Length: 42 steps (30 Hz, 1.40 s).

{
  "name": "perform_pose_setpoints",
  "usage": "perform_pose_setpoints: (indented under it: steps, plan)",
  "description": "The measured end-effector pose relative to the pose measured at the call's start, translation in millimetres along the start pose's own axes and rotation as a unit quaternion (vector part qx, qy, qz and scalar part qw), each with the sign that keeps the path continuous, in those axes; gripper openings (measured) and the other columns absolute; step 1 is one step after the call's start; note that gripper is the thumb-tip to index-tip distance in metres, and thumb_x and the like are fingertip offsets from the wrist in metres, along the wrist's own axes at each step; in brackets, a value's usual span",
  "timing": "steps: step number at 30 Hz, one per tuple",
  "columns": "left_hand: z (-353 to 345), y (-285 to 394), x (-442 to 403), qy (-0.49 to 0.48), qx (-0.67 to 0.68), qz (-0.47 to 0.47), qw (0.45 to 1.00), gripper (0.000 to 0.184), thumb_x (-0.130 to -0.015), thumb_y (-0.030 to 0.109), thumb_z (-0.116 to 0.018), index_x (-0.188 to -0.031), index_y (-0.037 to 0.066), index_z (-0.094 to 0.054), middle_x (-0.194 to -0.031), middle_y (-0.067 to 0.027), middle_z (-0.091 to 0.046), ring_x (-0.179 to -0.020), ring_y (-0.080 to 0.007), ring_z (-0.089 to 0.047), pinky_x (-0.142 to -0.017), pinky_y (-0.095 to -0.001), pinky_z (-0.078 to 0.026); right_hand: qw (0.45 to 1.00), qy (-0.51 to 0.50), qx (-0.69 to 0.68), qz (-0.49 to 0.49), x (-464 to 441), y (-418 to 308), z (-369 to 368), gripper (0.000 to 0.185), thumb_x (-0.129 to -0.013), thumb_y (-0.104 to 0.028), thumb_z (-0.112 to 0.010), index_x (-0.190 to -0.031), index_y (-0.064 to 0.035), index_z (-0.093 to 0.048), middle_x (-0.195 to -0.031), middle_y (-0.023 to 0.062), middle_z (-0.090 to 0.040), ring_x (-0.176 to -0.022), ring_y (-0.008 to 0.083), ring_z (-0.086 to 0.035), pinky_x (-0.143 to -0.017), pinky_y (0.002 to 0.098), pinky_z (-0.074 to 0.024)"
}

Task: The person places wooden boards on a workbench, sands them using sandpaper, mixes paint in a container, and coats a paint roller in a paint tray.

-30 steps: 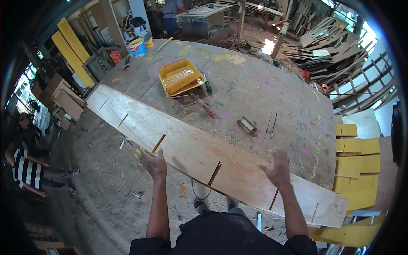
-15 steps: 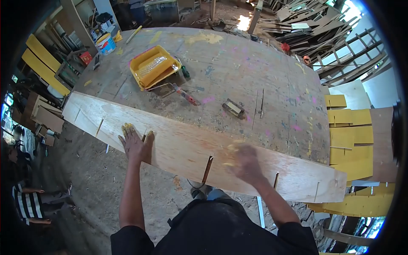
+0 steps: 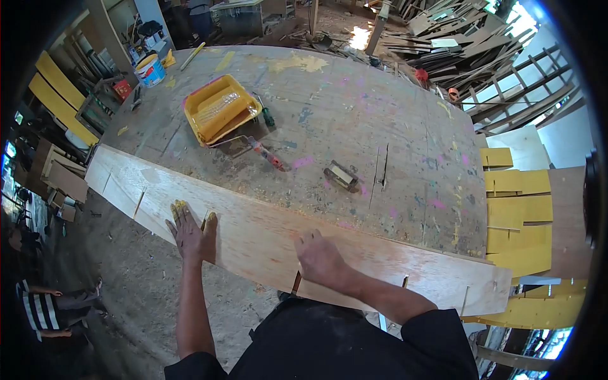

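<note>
Left hand [image 3: 189, 239]: lies open and flat on the pale board, spread wide, with yellow-stained fingertips [image 3: 180, 204] and thumb beside a narrow slot.
Right hand [image 3: 322, 258]: sits over the middle of the board, well apart from the left, with fingers curled inward; cannot tell if closed round something.
Pale board [image 3: 253, 218]: stretches under both hands along the near edge of the worktop [image 3: 392, 107], running out beyond each; slotted at intervals along the side nearest the body.
Dark slot [image 3: 296, 282]: opens just below the right hand, toward the body.
Yellow paint tray [image 3: 194, 119]: rests on the worktop beyond the left hand, wet-looking inside.
Red handle [image 3: 271, 156]: lies beyond the gap between the hands, joined to a wire frame leading back to the tray.
Small block-like tool [image 3: 342, 176]: lies on the worktop beyond the right hand.
Paint bucket [image 3: 151, 74]: stands far beyond the left hand.
Yellow panels [image 3: 519, 221]: lie well to the right of the right hand.
</note>
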<state>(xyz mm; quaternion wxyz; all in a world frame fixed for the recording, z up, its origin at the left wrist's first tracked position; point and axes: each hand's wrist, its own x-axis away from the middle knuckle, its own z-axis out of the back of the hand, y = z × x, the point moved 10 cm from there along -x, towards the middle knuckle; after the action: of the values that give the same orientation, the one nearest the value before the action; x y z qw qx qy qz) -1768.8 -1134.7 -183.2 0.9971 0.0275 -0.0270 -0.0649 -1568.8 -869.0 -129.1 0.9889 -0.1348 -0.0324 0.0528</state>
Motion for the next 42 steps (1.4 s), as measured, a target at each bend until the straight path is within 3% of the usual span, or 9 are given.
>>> perform_pose_setpoints:
  steps: [6, 11, 14, 16, 22, 26, 30, 36, 42]
  plan:
    - [-9, -4, -4, 0.039, 0.006, -0.003, 0.999, 0.112, -0.094, 0.079, -0.042, -0.162, -0.007, -0.021, -0.172, -0.0204, -0.019, -0.162, -0.0306, -0.008, -0.130, -0.0524, 0.002, 0.993, 0.090, 0.033, 0.063, 15, -5, -7, 0.020, -0.077, -0.013, -0.073, -0.089, -0.0012, -0.062, -0.092, 0.0154, -0.061, -0.092, 0.0286, -0.061, -0.077, 0.0408, -0.0553]
    - [-7, -5, -5, 0.049, -0.006, -0.006, 0.999, 0.111, -0.094, 0.078, -0.043, -0.162, -0.006, -0.021, -0.172, -0.0200, -0.020, -0.162, -0.0298, -0.009, -0.130, -0.0528, 0.000, 0.850, 0.012, -0.489, -0.197, -8, 156, -36, 0.019, -0.092, -0.013, -0.068, -0.104, 0.0014, -0.069, -0.092, 0.0134, -0.072, -0.079, 0.0233, -0.071, -0.070, 0.0359, -0.0570]
    - [-2, 0, -2, 0.066, -0.003, -0.013, 0.998, 0.109, -0.096, 0.077, -0.041, -0.163, -0.006, -0.021, -0.172, -0.0198, -0.020, -0.162, -0.0299, -0.010, -0.130, -0.0522, 0.000, 0.827, 0.357, -0.364, -0.236, 12, 274, 63, 0.024, -0.104, -0.019, -0.058, -0.091, -0.0017, -0.066, -0.079, 0.0055, -0.064, -0.071, 0.0161, -0.062, -0.065, 0.0328, -0.0514]
    - [-30, -16, -14, 0.054, -0.022, -0.025, 0.998, 0.107, -0.097, 0.077, -0.036, -0.163, -0.006, -0.020, -0.173, -0.0195, -0.019, -0.162, -0.0294, -0.009, -0.130, -0.0520, 0.000, 0.549, 0.535, -0.542, -0.344, 35, 308, 64, 0.028, -0.104, -0.022, -0.058, -0.087, -0.0003, -0.061, -0.077, 0.0085, -0.062, -0.072, 0.0161, -0.059, -0.070, 0.0326, -0.0479]
    - [-6, -150, -10, 0.056, 0.090, 0.239, 0.965, 0.107, -0.099, 0.078, -0.032, -0.162, -0.008, -0.020, -0.170, -0.0263, -0.020, -0.161, -0.0372, -0.009, -0.129, -0.0549, -0.001, 0.974, 0.205, -0.071, 0.060, -3, 85, 24, 0.051, -0.087, -0.035, -0.079, -0.121, 0.0006, -0.064, -0.119, 0.0221, -0.063, -0.111, 0.0401, -0.059, -0.097, 0.0482, -0.0476]
    - [20, -182, 24, 0.202, 0.057, 0.314, 0.926, 0.106, -0.099, 0.075, -0.040, -0.159, -0.011, -0.026, -0.165, -0.0334, -0.027, -0.160, -0.0423, -0.012, -0.128, -0.0555, -0.002, 0.978, 0.120, -0.152, 0.074, -14, 29, 29, 0.069, -0.082, -0.037, -0.083, -0.133, 0.0025, -0.060, -0.133, 0.0227, -0.057, -0.124, 0.0421, -0.054, -0.106, 0.0514, -0.0434]
    - [24, -7, 26, 0.127, -0.008, -0.226, 0.966, 0.091, -0.102, 0.066, -0.048, -0.151, -0.010, -0.043, -0.152, -0.0348, -0.046, -0.147, -0.0460, -0.039, -0.123, -0.0545, -0.026, 0.985, 0.101, -0.124, 0.059, -19, 29, 14, 0.071, -0.082, -0.038, -0.083, -0.135, 0.0033, -0.059, -0.134, 0.0216, -0.057, -0.125, 0.0401, -0.053, -0.105, 0.0508, -0.0439]
    - [32, -212, -24, 0.094, 0.037, 0.273, 0.957, 0.091, -0.100, 0.066, -0.053, -0.148, -0.012, -0.046, -0.149, -0.0333, -0.051, -0.143, -0.0456, -0.046, -0.120, -0.0531, -0.033, 0.991, 0.094, -0.073, 0.054, -23, 20, 11, 0.082, -0.078, -0.044, -0.086, -0.138, 0.0035, -0.057, -0.133, 0.0222, -0.057, -0.122, 0.0403, -0.055, -0.104, 0.0500, -0.0450]
    - [-6, -250, -86, 0.263, 0.474, 0.231, 0.808, 0.087, -0.101, 0.043, -0.067, -0.154, -0.015, -0.029, -0.158, -0.0349, -0.037, -0.149, -0.0453, -0.035, -0.126, -0.0436, -0.023, 0.987, 0.098, -0.126, 0.034, -116, -29, 12, 0.087, -0.076, -0.048, -0.088, -0.137, 0.0039, -0.053, -0.136, 0.0247, -0.055, -0.120, 0.0432, -0.054, -0.099, 0.0504, -0.0466]
